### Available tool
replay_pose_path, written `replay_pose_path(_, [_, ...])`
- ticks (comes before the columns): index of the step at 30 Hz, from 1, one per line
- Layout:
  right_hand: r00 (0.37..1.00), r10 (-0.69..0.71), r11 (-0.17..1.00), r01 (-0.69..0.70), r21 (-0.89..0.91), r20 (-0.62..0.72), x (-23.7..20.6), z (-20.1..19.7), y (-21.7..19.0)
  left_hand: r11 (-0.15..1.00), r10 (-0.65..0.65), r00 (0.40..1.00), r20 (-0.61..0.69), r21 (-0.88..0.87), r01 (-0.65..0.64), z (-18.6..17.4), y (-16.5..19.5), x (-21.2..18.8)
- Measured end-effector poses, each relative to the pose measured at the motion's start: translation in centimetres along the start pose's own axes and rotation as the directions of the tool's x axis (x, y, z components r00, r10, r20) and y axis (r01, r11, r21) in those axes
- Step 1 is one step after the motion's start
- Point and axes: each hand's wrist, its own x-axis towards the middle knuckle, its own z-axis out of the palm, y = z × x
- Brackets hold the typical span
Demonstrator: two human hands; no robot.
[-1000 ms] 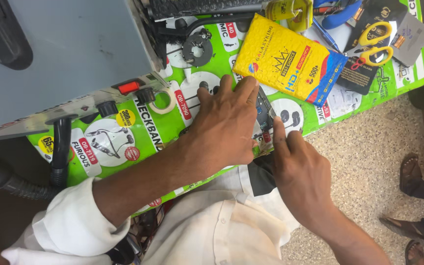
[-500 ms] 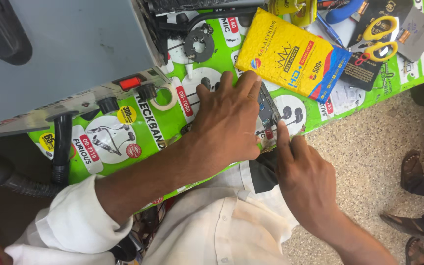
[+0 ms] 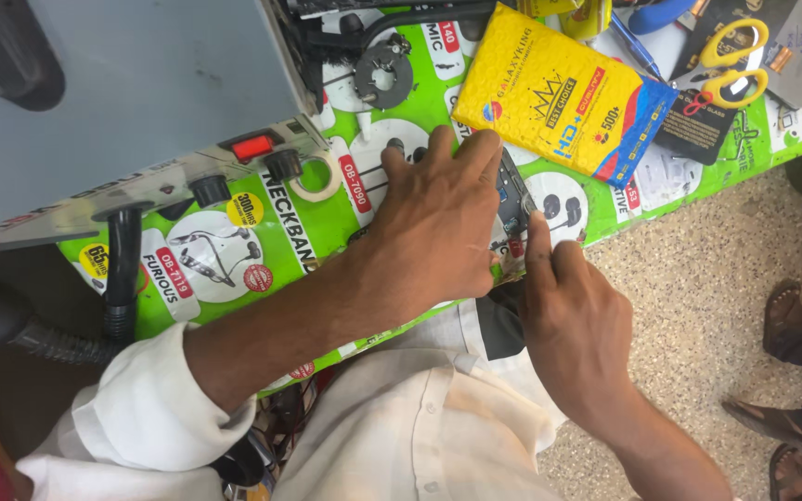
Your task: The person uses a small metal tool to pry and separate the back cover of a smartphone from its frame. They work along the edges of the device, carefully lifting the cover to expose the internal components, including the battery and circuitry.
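Observation:
My left hand (image 3: 438, 232) lies palm down on the green printed table cover (image 3: 327, 223), its fingers spread over a small opened phone (image 3: 513, 198) and holding it down. Only a dark strip of the phone with small parts shows past the fingertips. My right hand (image 3: 575, 315) comes in from below right, fingers curled. Its forefinger is stretched out, the tip pressed against the phone's near end. The right thumb is hidden.
A yellow and blue packet (image 3: 559, 93) lies just beyond the phone, with yellow-handled scissors (image 3: 730, 65) at the far right. A grey machine (image 3: 122, 93) with a red switch (image 3: 252, 147), black knobs and a black hose (image 3: 122, 269) fills the left. Another person's sandalled feet (image 3: 791, 325) are on the speckled floor.
My right hand has slid up toward the phone and its forefinger now presses on the near end. My left hand stays over the phone.

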Motion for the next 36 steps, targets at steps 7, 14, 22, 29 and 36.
replay_pose_path(7, [1.000, -0.005, 1.000, 0.006, -0.014, 0.011, -0.3, 0.2, 0.1, 0.999, -0.013, 0.995, -0.103, -0.049, 0.008, 0.3, -0.1, 0.0])
replay_pose_path(14, [1.000, -0.016, 1.000, 0.016, 0.015, 0.002, -0.4, 0.0, -0.1, 0.999, -0.017, 0.997, -0.081, -0.045, 0.013, 0.6, -0.1, -0.1])
replay_pose_path(22, [0.999, 0.014, 0.991, -0.009, 0.136, -0.033, 0.2, -0.2, -0.4, 0.999, -0.001, 0.997, -0.074, -0.037, -0.002, 0.1, -0.3, -0.1])
replay_pose_path(29, [0.892, 0.389, 0.818, -0.220, 0.532, -0.230, -2.5, 1.5, 1.3, 0.998, -0.020, 1.000, -0.012, 0.056, 0.021, -0.1, 0.0, -0.6])
replay_pose_path(36, [0.690, 0.704, 0.396, -0.189, 0.898, -0.165, -3.9, 7.0, 1.6, 0.995, -0.005, 1.000, -0.006, 0.104, 0.006, -0.3, 0.5, -1.3])
